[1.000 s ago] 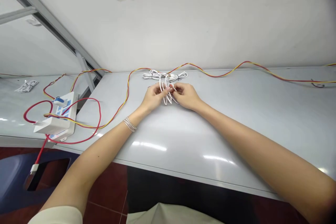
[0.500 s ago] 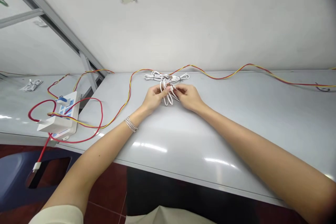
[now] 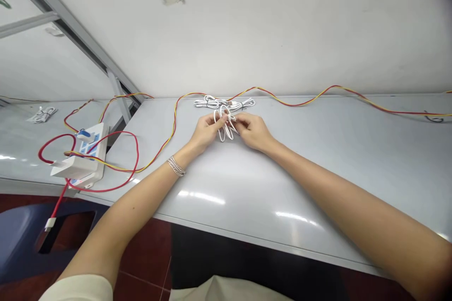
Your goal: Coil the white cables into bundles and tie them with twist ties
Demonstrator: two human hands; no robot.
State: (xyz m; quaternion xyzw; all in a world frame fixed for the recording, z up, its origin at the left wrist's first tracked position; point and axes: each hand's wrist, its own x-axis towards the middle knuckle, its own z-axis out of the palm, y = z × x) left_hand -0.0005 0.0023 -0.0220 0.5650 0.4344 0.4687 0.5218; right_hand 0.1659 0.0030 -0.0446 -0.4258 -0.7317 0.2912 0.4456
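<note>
A white cable [image 3: 226, 134] in loose loops is held between both hands above the grey tabletop [image 3: 247, 183]. My left hand [image 3: 206, 130], with a chain bracelet at its wrist, is closed on the loops, thumb on top. My right hand [image 3: 254, 129] pinches the cable from the other side, its fingertips close to the left thumb. What exactly lies between the right fingertips is too small to make out. Just behind the hands lie two tied bundles of white cable, a left bundle [image 3: 208, 102] and a right bundle [image 3: 245, 104].
A twisted red and yellow wire [image 3: 300, 105] runs along the wall. At left lie a white power strip [image 3: 100, 143] with plugs, a red cable [image 3: 137, 150] and another white cable bundle [image 3: 43, 114]. A dark tie [image 3: 433, 118] lies far right. A blue stool [image 3: 21, 240] stands below.
The cable's loops have shifted slightly in my fingers, and the right fingertips have turned a little. Both arms and the bundles behind stay in place.
</note>
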